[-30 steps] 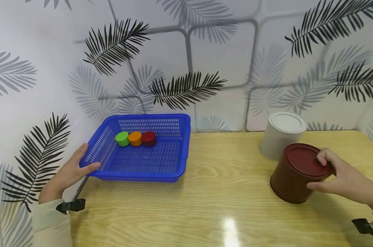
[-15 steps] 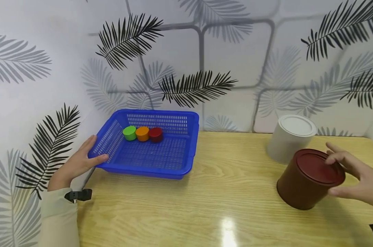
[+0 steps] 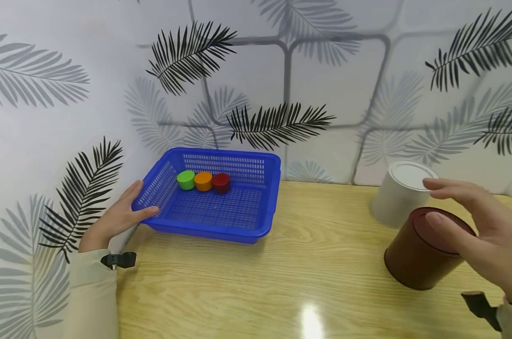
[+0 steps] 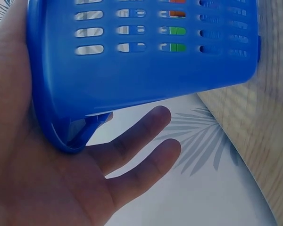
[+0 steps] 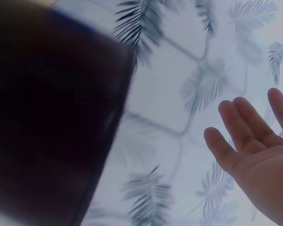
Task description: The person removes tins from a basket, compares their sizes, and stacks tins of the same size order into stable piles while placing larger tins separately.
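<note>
My left hand [image 3: 118, 219] grips the front left corner of a blue plastic basket [image 3: 222, 230], with the thumb over the rim. In the left wrist view two fingers [image 4: 144, 134] stretch out below the rim, beside the slotted wall. Green [image 3: 186, 180], orange [image 3: 204, 181] and dark red [image 3: 221, 182] short round pieces sit in a row inside, toward the back. My right hand [image 3: 489, 230] hovers at a dark brown canister [image 3: 421, 263] with a dark red lid, fingers spread and holding nothing. In the right wrist view the canister's dark side [image 5: 47, 117] stands apart from the fingers.
A white lidded canister [image 3: 393, 202] stands behind the brown one, partly overlapped by it in the head view. A pale wall with leaf patterns [image 3: 256, 122] rises behind the wooden table [image 3: 239, 287]. The basket lies near the table's left edge.
My right hand has let go of the brown canister's lid edge and lifted off, fingers spreading. The left hand keeps its grip on the basket. The head view has shifted slightly left.
</note>
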Demonstrator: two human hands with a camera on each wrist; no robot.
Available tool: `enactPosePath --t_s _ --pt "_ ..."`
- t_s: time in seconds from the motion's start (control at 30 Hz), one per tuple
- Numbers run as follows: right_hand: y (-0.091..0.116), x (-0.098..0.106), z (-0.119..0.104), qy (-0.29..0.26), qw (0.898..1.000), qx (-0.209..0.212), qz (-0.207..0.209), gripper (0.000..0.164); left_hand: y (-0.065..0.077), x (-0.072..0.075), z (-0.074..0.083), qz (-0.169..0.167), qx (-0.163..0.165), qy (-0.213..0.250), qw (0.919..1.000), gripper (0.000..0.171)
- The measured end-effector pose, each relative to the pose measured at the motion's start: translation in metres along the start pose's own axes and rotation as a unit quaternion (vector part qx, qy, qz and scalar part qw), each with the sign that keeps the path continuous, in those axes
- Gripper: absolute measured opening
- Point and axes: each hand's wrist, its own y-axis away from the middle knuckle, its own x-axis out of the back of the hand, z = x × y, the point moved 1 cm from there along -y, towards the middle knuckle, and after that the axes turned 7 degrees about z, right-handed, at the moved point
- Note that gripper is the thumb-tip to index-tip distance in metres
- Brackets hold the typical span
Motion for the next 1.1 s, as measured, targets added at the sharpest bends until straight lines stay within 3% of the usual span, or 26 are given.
enactPosePath --t_s 0.37,0.57,0.73,1.1 --pt "-0.039 -0.081 -0.034 -0.052 0.994 0.094 -0.032 0.029 -0.003 -0.001 -0.006 0.001 -0.008 0.011 0.9999 0.11" --pt "-0.06 -0.126 -0.047 -0.028 0.995 0.056 -0.073 0.04 -0.007 -0.002 -0.011 0.004 -0.02 0.012 0.9997 0.111" --pt "-0.085 -0.167 -0.049 -0.044 0.993 0.023 -0.105 0.03 -0.009 -0.002 -0.013 0.005 -0.019 0.016 0.9997 0.111" --pt "-0.127 -0.247 -0.037 -0.044 0.976 -0.041 -0.21 0.031 -0.007 -0.001 -0.012 0.008 -0.014 0.026 0.9995 0.111"
